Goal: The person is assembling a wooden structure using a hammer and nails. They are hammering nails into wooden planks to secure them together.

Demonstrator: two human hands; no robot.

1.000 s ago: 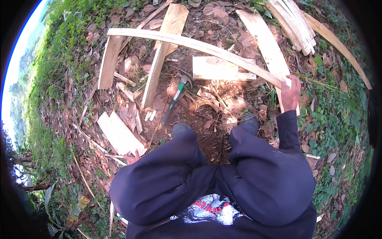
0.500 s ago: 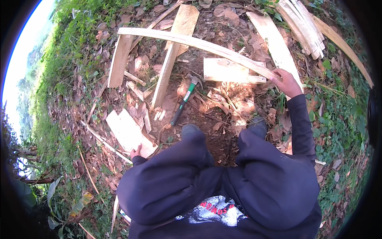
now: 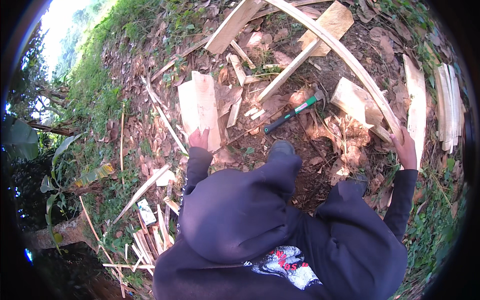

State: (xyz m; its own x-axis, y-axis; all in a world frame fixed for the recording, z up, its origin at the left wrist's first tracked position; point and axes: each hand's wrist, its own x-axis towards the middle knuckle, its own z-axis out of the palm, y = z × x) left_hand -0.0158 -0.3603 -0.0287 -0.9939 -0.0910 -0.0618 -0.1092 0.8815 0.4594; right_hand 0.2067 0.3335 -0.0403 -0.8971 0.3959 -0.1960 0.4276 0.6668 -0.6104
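Observation:
My right hand (image 3: 405,150) is closed around the near end of a long, narrow wooden strip (image 3: 353,61), which reaches away toward the top of the view. At the left, my left hand (image 3: 199,139) grips the near edge of a short, wide pale board (image 3: 206,102); another board piece overlaps it. Between my hands a claw hammer (image 3: 295,111) with a green and black handle lies on the ground. Under the strip, near my right hand, rests a short thick board (image 3: 361,104). A narrow upright-edged plank (image 3: 290,70) crosses beneath the strip farther off.
Several thin boards (image 3: 448,107) are stacked at the far right, beside a long flat plank (image 3: 416,102). Another plank (image 3: 232,26) lies at the top. Split sticks (image 3: 145,245) are heaped at lower left. Dry leaves and greenery surround everything.
My view has turned to the left, so the boards and hammer appear farther right and the stick heap shows. Both hands stay on the same pieces of wood.

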